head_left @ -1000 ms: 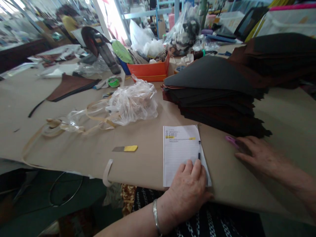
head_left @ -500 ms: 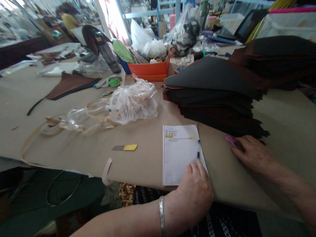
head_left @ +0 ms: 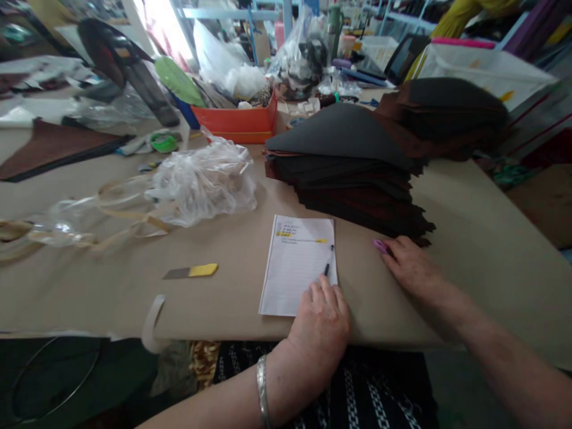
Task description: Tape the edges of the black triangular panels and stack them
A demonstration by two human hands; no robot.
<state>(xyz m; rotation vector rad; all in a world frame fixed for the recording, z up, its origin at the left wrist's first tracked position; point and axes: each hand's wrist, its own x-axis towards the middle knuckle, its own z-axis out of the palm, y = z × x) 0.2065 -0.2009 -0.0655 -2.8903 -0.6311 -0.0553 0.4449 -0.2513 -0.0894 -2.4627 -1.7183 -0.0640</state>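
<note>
My left hand (head_left: 320,316), with a silver bracelet on the wrist, rests on the lower right of a lined white notepad (head_left: 288,280). Its fingers lie over the paper, slightly apart, their tips by the lower end of a dark pen (head_left: 329,262). The pad has handwriting and yellow highlights near its top. To the right, my right hand (head_left: 413,268) lies on the table with thumb and forefinger closed on a small purple object (head_left: 381,245), partly hidden. Just beyond that hand is a stack of dark cut pieces (head_left: 353,173).
A yellow-handled blade (head_left: 203,270) and a pale strip (head_left: 154,319) lie left of the pad. Behind them sits a clear plastic bag (head_left: 210,185). Farther back are an orange box (head_left: 236,124), a second dark stack (head_left: 451,113) and a white bin (head_left: 487,68).
The view has swung right, so the tabletop things appear farther left. Both hands keep nearly the same places, the left on the pad and the right on the purple object.
</note>
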